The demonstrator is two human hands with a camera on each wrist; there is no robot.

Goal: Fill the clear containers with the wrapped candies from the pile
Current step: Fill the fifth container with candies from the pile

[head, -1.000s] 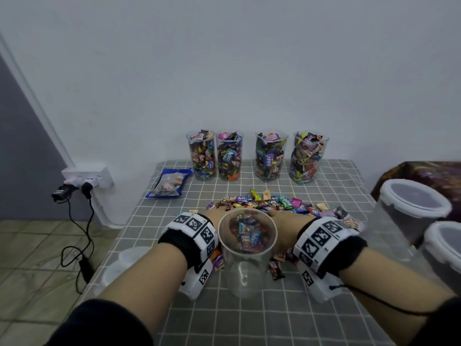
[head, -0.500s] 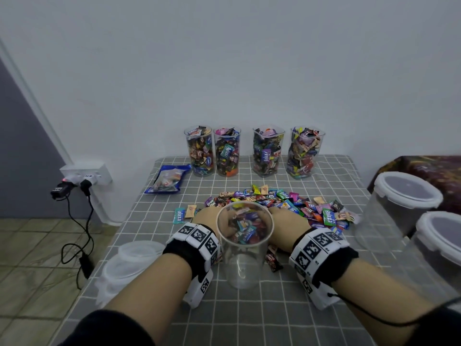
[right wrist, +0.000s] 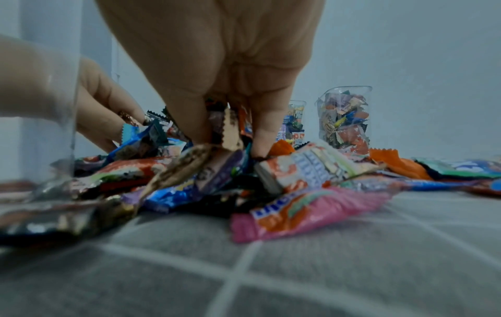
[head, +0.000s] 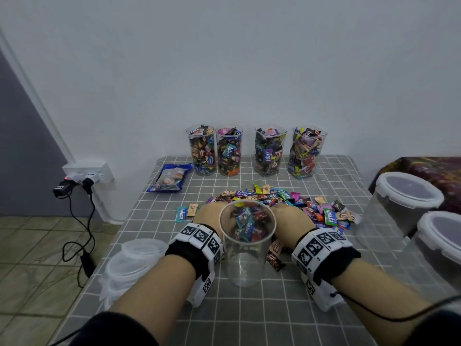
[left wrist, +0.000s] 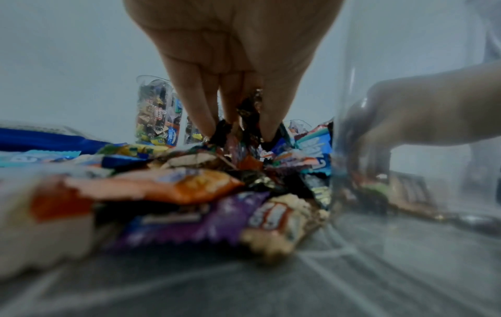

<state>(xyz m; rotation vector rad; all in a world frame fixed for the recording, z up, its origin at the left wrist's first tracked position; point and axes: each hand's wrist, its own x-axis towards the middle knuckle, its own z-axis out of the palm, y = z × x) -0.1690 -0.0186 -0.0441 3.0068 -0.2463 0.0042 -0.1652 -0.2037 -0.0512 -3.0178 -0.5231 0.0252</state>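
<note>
While the nearest clear container (head: 247, 248) stands upright on the table (head: 274, 315) between the two wrists, its lower part looks empty; the wrappers seen through its mouth may belong to the pile behind it. Both hands reach past it into the pile of wrapped candies (head: 294, 206). The left hand (head: 208, 216) has its fingers (left wrist: 200, 103) pointing down and drawn close together, pinching dark wrappers between the tips. The right hand (head: 290, 219) likewise presses its fingers (right wrist: 189, 111) down into the heap, closed around several wrappers. Two loose candies (head: 185, 213) lie just left of the pile. Farther back, a blue bag (head: 168, 178) lies flat, and four clear containers (head: 257, 153) stand in a row by the wall, all packed to the brim with candies. Stacked clear lids (head: 132, 265) sit at the table's left edge, and two large lidded tubs (head: 409, 203) stand on the right. A grey checked cloth covers the table; a wall socket (head: 87, 172) with plugs hangs at left above a tiled floor.
</note>
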